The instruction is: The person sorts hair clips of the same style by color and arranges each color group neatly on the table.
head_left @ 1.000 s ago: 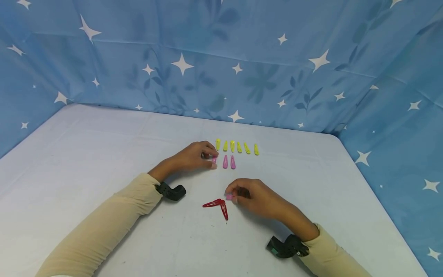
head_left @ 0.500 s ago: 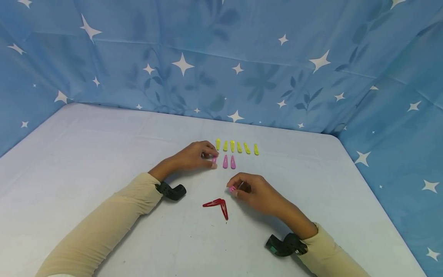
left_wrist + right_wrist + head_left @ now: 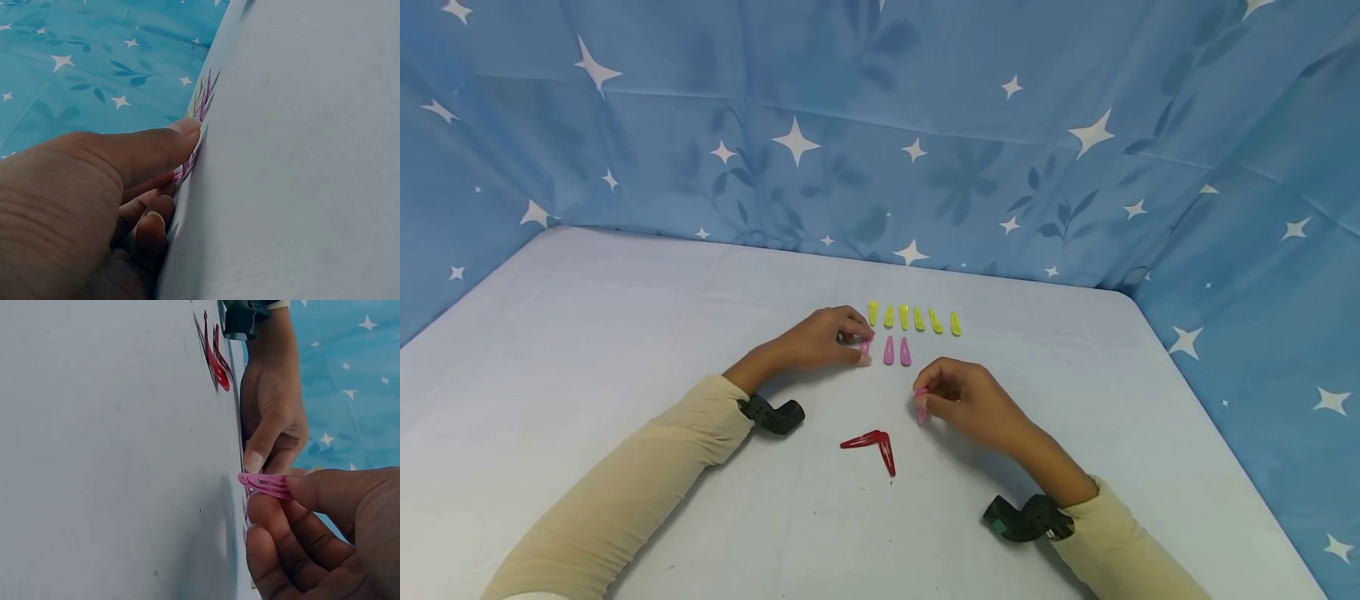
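My left hand (image 3: 826,338) pinches a pink snap hair clip (image 3: 865,346) by its ends, at the left end of a pink row. Two more pink hair clips (image 3: 897,351) lie just right of it. Nearer the front, my right hand (image 3: 968,403) holds another pink hair clip (image 3: 265,483) between thumb and fingers, over the table; in the right wrist view its narrow end sticks out past the fingertips. Two red hair clips (image 3: 874,442) lie on the table left of my right hand, their ends meeting in an angle.
Behind the pink row, several yellow hair clips (image 3: 918,318) stand in a line on the white table (image 3: 700,517). A blue curtain (image 3: 850,125) with white stars hangs at the table's far and right edges.
My right hand has lifted its pink clip away from beside the red ones, moving back and to the right and turning the clip lengthwise. My left hand stays in place.
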`<state>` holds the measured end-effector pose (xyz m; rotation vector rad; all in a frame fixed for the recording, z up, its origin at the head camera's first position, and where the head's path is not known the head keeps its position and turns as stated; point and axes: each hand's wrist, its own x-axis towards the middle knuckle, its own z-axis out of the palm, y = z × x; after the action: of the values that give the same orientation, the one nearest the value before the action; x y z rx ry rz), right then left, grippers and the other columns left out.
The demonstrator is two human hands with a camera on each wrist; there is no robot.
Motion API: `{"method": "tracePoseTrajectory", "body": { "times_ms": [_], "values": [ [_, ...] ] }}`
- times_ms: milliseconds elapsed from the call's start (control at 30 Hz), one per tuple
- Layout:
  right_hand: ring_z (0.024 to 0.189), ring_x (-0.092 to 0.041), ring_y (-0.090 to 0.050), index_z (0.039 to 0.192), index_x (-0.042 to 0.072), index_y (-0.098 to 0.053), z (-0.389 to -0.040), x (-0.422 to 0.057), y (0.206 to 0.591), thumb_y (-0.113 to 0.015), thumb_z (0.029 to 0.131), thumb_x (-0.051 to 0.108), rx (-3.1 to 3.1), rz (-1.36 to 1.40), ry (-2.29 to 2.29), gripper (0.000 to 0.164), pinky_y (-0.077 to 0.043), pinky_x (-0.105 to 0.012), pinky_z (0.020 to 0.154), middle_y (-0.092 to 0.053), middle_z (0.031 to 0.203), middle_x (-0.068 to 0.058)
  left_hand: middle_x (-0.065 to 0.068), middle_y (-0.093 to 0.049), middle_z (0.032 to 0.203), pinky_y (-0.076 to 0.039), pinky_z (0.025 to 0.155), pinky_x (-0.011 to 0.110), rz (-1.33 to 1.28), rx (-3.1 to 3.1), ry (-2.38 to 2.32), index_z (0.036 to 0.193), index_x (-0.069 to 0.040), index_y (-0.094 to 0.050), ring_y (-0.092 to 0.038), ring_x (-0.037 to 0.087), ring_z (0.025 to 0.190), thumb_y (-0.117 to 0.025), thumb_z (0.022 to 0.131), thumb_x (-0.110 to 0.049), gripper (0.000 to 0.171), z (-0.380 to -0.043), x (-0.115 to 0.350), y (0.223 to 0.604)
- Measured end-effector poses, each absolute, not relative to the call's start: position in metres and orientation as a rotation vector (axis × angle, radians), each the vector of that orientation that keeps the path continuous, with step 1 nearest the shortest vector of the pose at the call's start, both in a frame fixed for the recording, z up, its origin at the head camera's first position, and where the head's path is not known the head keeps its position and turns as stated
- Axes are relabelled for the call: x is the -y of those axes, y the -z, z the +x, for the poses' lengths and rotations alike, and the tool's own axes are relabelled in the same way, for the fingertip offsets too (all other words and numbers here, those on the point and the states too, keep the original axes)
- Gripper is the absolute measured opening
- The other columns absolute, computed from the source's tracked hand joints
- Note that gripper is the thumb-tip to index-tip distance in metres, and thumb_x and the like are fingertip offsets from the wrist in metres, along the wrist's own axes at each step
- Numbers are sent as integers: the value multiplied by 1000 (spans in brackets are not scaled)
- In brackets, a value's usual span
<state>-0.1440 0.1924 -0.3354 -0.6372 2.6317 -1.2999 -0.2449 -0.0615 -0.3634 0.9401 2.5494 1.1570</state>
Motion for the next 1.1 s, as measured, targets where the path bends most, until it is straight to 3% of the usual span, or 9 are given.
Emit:
{"method": "tracePoseTrajectory", "body": {
  "times_ms": [500,1100],
  "values": [
    [75,-20,-59,100,2,-69,-158,-201,341,-70,89,4,-2645,-582,1335,11,-50,-25,66,-65,88,-5,7,-59,118,-46,88,34,952,-2547,-1164,117,-4,-71,-55,20,100,-76,86,-17,35,-245,62,363],
    [73,-20,-61,98,4,-69,-181,-202,342,-70,90,6,-2677,-538,1345,9,-51,-30,67,-66,87,-5,5,-59,117,-46,88,33,948,-2551,-1155,117,-5,-71,-55,19,100,-76,86,-18,35,-244,62,363]
  ]
}}
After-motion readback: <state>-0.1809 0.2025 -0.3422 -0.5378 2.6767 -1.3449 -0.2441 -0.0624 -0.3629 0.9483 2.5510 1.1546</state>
